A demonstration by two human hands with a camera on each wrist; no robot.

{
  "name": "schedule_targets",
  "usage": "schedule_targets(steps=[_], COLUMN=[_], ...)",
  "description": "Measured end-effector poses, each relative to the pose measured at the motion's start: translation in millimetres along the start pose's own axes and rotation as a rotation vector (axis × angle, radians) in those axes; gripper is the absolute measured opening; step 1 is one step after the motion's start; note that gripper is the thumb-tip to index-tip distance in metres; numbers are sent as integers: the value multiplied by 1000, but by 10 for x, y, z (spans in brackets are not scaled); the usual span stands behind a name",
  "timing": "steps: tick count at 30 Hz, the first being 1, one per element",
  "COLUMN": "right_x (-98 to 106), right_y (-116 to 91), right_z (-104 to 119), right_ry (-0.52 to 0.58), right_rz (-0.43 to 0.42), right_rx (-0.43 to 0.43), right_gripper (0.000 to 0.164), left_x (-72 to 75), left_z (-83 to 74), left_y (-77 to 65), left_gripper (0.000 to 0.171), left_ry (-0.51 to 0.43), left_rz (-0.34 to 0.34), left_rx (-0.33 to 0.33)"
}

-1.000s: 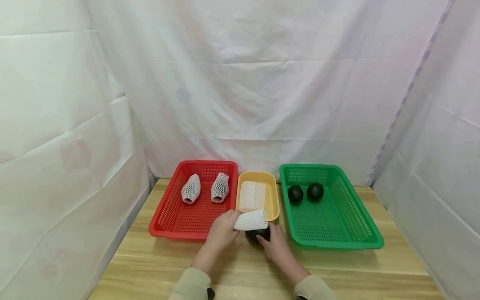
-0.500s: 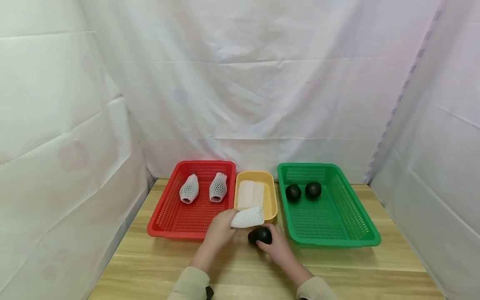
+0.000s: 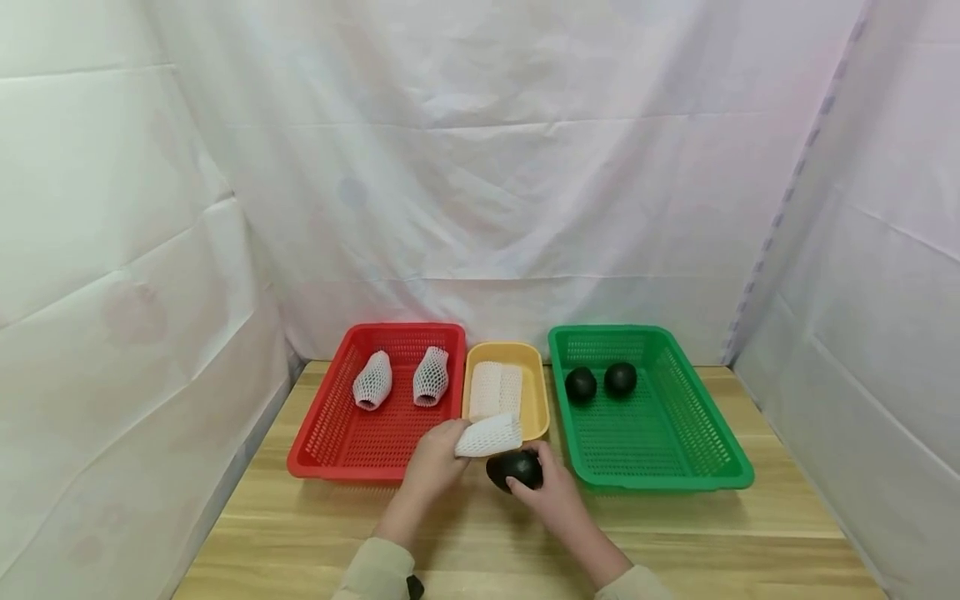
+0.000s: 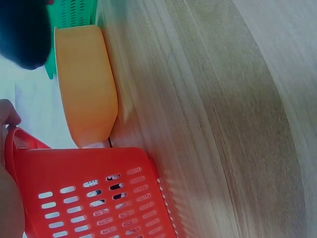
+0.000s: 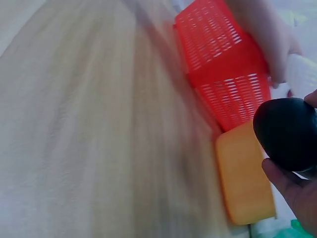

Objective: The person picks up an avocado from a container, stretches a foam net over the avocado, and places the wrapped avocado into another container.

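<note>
My left hand [image 3: 435, 460] holds a white foam net sleeve [image 3: 489, 436] by one end, over the near end of the yellow tray. The sleeve's other end points right. Just below and right of it, my right hand [image 3: 553, 490] grips a dark avocado [image 3: 516, 470] between thumb and fingers. In the right wrist view the avocado [image 5: 287, 131] is held clear of the table, with the left hand [image 5: 272, 44] beyond it. The left wrist view catches only part of the left hand, at its left edge, and the dark avocado [image 4: 25, 34], blurred.
Two net-wrapped avocados [image 3: 372, 382] lie in the red basket [image 3: 375, 472] at left. More white foam nets [image 3: 495, 387] lie in the yellow tray [image 3: 536, 400] between the baskets. At right, the green basket [image 3: 667, 482] holds two bare avocados [image 3: 620, 379]. White cloth [image 3: 480, 200] hangs behind.
The avocado, at first partly behind the sleeve, has come out below it and turned in my right hand. My left hand still holds the sleeve. The head view has shifted slightly.
</note>
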State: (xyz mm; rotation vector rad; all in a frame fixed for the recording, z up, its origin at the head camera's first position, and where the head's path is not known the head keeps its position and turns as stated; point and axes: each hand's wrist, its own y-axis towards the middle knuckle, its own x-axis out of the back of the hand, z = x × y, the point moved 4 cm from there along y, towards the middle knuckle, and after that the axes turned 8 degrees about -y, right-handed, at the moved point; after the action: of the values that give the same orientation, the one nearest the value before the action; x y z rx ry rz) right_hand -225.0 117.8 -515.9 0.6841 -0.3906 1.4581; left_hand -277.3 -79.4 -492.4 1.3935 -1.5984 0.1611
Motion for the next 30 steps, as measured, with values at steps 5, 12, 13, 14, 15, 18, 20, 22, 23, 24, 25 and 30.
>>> schedule_targets(steps=[5,12,13,14,15,18,20,22,23,24,25,30], right_x=[109,261,280,297,319,384,434,483,505,526,545,633], right_y=[9,34,36,37,39,45,47,49,50,52,53,73], right_z=[102,95,88,84,82,87,98,108,110,109,109,76], right_ry=[10,40,50,68,81,108,113,117,121,129,138,188], right_rz=[-39,-38,-39,-37,-41,-62,-77,-84,-83,-81,-77,-73], right_rx=[33,-11,-15,-20,-20,-9,0,4,3,0,-1,-17], right_gripper=[53,54,54,54,55,56,56,56,55,55,54,51], left_x=[6,4,2,2,1,-1,-3,-2,0,2,4,4], left_z=[6,1,1,0,-1,-4,-4,-5,-7,-9,-10,-13], left_y=[-16,-12,-12,-13,-14,-13,-9,-4,-2,-1,-1,1], left_gripper=[23,22,22,22,23,22,22,21,21,21,22,21], left_ry=[3,16,17,18,17,17,17,15,13,10,9,18], left_rz=[-2,-16,-16,-17,-17,-15,-12,-11,-10,-9,-7,2], left_rx=[-2,-31,-31,-31,-32,-33,-31,-30,-30,-26,-23,-19])
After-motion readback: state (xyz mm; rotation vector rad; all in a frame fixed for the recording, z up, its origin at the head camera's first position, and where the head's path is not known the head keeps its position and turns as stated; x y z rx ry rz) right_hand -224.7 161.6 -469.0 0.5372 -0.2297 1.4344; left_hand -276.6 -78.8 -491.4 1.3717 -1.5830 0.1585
